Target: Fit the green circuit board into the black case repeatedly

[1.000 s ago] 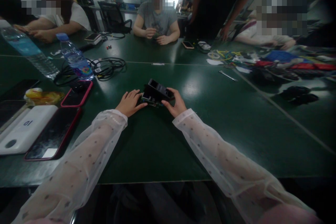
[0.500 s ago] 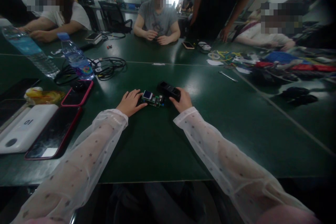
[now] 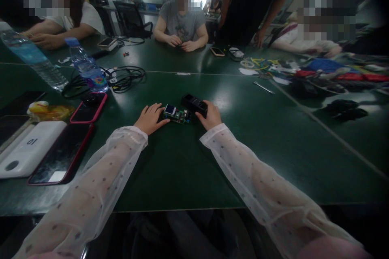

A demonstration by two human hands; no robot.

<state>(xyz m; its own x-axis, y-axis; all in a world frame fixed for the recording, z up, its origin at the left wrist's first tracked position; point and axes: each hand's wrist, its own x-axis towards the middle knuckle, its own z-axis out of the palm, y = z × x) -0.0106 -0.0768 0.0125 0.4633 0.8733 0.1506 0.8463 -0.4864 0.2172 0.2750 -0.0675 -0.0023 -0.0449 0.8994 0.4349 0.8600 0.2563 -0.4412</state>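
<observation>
A green circuit board [image 3: 179, 117] with a small screen [image 3: 170, 109] lies on the dark green table in front of me. My left hand [image 3: 151, 119] is at the board's left end, thumb along the near edge and fingers at the far side, holding it lightly. Just behind and to the right is a black plastic case [image 3: 192, 102] with openings in its top. Its right end is between the thumb and fingers of my right hand [image 3: 212, 115]. The board and the case lie close together; whether they touch, I cannot tell.
To the left are phones [image 3: 65, 153], a white power bank [image 3: 33, 147], water bottles [image 3: 88, 66] and coiled black cables [image 3: 129, 79]. A wrench [image 3: 263, 88] and a pile of wires and tools [image 3: 328, 71] lie to the right. Several people sit or stand around the table.
Almost nothing differs. The view has shifted very slightly; both hands keep their places at the circuit board and the black case.
</observation>
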